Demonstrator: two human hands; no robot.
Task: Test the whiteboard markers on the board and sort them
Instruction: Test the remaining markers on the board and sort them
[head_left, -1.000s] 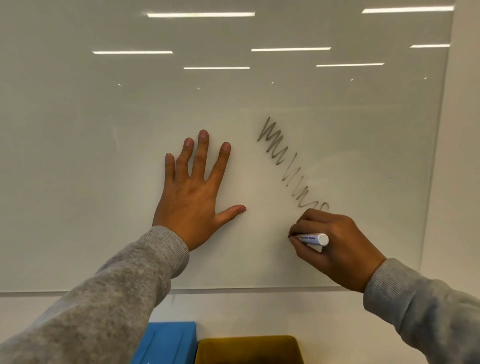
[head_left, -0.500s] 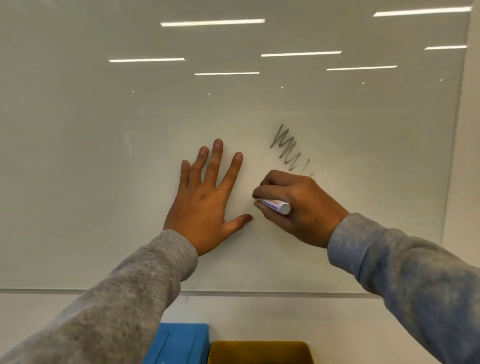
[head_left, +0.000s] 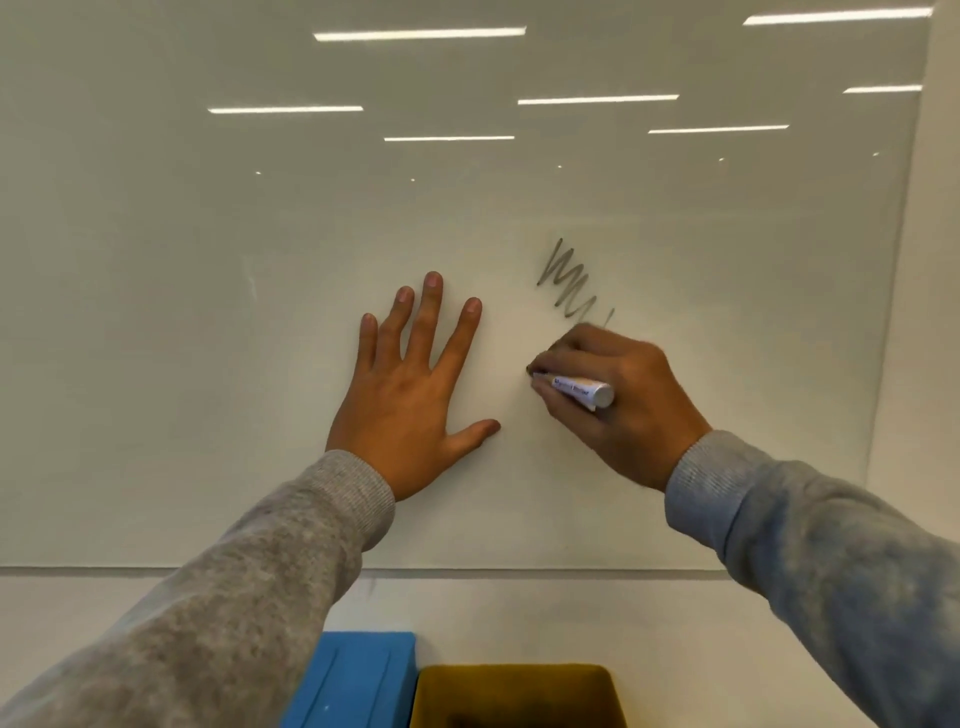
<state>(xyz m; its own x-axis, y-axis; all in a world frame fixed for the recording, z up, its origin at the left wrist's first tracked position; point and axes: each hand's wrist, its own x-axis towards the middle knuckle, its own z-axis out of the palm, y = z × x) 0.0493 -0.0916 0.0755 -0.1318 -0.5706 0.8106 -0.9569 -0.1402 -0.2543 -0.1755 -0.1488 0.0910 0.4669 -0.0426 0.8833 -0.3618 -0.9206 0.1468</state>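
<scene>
A glossy whiteboard (head_left: 208, 312) fills the view. My left hand (head_left: 410, 395) lies flat on it with fingers spread. My right hand (head_left: 618, 400) grips a white marker (head_left: 579, 389), its tip against the board just right of my left hand. A faint grey zigzag scribble (head_left: 563, 283) runs down the board above my right hand; its lower part is hidden behind that hand.
Below the board's bottom edge stand a blue bin (head_left: 358, 680) and a mustard-yellow bin (head_left: 519, 696), side by side at the frame's bottom. The board's right edge (head_left: 893, 312) meets a plain white wall. Ceiling lights reflect in the board.
My right hand with the marker moved up and left from the scribble's lower end to beside my left hand, covering the lower scribble. My left hand stayed flat on the board.
</scene>
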